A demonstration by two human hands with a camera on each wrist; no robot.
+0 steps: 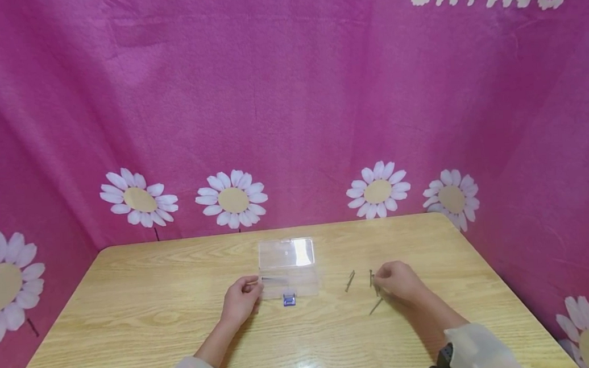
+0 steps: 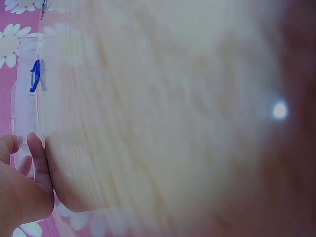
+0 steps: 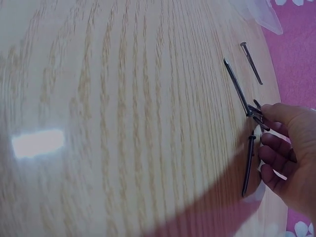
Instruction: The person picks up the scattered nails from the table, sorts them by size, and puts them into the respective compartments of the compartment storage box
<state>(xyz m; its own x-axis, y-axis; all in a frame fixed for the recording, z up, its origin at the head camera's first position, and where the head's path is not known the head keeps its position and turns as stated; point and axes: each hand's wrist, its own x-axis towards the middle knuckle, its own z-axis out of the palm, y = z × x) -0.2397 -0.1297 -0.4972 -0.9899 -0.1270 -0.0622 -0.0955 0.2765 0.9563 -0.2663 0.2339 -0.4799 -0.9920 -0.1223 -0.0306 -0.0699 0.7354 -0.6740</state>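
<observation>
A clear plastic box (image 1: 288, 287) with a blue latch (image 1: 289, 300) sits on the table, its lid (image 1: 279, 254) raised at the back. My left hand (image 1: 241, 299) grips the box's left end, thumb in front, fingers on the far side. Inside the box lies a thin dark nail (image 1: 274, 279). To the right, my right hand (image 1: 400, 281) pinches at a nail (image 3: 256, 107) between thumb and fingertips; the fingers partly hide it. Around those fingertips lie several loose dark nails, one pointing toward me (image 3: 248, 165) and another farther left (image 1: 350, 281).
The wooden table (image 1: 129, 309) has its far edge against a pink cloth backdrop (image 1: 280, 122) printed with white daisies. The cloth also hangs on both sides. Light glares off the tabletop near the front.
</observation>
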